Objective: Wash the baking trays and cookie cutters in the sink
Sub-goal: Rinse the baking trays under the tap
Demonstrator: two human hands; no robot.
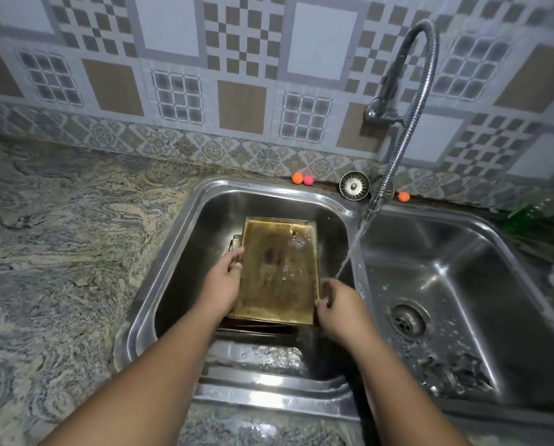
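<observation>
A marbled grey and cream stone counter [54,252] fills the left side of the frame, and a wall of patterned tiles [237,59] in grey, white and brown runs across the top. Set into the counter is a steel double sink: the left basin [185,252] sits at the centre of the frame and the right basin [462,252] at the right. A flexible chrome tap [410,117] arches down from the upper right, and a stream of water [349,252] falls from its nozzle just beside the divider between the basins, into the right edge of the left basin. Along the back ledge lie three small balls, orange and pink [302,179], and a round metal sink strainer [354,185]. In the left basin a stained, brownish baking tray [279,272] rests on top of other trays whose dark edges show below it [256,329]. The left hand [224,281] is curled around the tray's left edge, and the right hand [336,304] grips its lower right corner. The right basin holds only its drain [407,318], water drops and some dark bits near the lower right.
</observation>
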